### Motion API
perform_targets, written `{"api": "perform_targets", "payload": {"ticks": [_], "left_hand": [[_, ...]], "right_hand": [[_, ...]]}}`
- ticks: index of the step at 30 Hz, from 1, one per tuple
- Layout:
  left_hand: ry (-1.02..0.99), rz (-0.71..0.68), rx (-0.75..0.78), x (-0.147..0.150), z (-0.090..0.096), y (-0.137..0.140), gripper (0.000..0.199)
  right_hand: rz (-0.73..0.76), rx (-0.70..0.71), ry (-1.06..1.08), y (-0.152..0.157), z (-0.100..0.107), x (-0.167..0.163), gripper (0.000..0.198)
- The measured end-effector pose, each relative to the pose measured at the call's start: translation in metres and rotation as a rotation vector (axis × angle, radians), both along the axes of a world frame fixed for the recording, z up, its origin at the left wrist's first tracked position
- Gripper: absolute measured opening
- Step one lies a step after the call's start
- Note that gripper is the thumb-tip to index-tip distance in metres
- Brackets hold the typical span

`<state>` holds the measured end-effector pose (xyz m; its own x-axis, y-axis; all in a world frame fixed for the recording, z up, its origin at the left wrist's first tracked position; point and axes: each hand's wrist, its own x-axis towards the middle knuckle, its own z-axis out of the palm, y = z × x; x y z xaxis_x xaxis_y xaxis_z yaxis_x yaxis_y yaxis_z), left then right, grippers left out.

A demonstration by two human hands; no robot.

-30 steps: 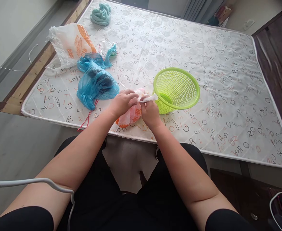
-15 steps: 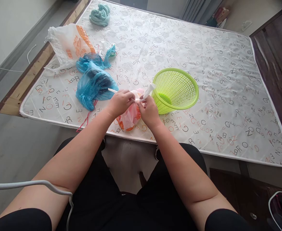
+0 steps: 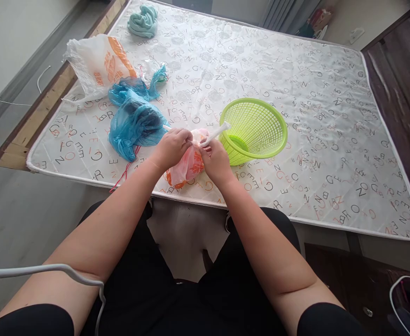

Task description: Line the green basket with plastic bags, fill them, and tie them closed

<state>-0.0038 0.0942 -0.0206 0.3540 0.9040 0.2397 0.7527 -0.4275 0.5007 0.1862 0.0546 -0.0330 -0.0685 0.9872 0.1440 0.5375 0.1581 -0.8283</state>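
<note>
A pinkish-white plastic bag with orange parts (image 3: 188, 167) rests on the mattress near its front edge. My left hand (image 3: 174, 145) is closed, pinching the bag's gathered top, with a white twisted end sticking out beyond its fingers. My right hand (image 3: 215, 158) pinches the same gathered part close beside it. Another white twisted end (image 3: 215, 133) rises from the right hand toward the basket. The fingertips of both hands nearly meet, and they partly hide the place they grip. Right of my right hand stands a green mesh basket (image 3: 261, 151), tilted toward me.
On the mattress (image 3: 331, 140) to the left lie a crumpled blue plastic bag (image 3: 135, 128), a red string (image 3: 123, 177) and a white bag with orange print (image 3: 100, 65). A bundled teal cloth (image 3: 143, 22) is at the far left. A grey cable (image 3: 51, 268) crosses my left arm.
My two hands have drawn slightly apart at the fingertips. The bag's lower part has swung a little left, and the white end by my right hand now reaches farther right.
</note>
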Motion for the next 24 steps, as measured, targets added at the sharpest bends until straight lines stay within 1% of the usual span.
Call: {"api": "perform_targets", "payload": {"ticks": [6,10,14,18,21,24], "left_hand": [[-0.044,0.039,-0.008,-0.002,-0.005,0.002,0.008],[-0.07,0.061,-0.032,-0.002,-0.009,0.002,0.007],[-0.068,0.052,-0.045,-0.001,-0.011,0.002,0.007],[-0.056,0.019,-0.056,-0.001,-0.01,0.001,0.008],[-0.063,0.008,-0.057,-0.001,-0.008,0.001,0.007],[-0.078,0.004,-0.058,-0.001,-0.008,0.0,0.007]], "right_hand": [[-0.019,0.033,-0.02,-0.002,0.0,-0.003,0.017],[-0.02,0.084,0.056,-0.004,0.0,-0.005,0.023],[-0.043,0.089,0.075,-0.004,-0.001,-0.005,0.015],[0.014,0.087,-0.01,-0.002,-0.002,-0.003,0.012],[0.065,0.101,-0.028,-0.002,0.0,-0.003,0.016],[0.071,0.121,-0.026,-0.003,0.003,-0.003,0.021]]}}
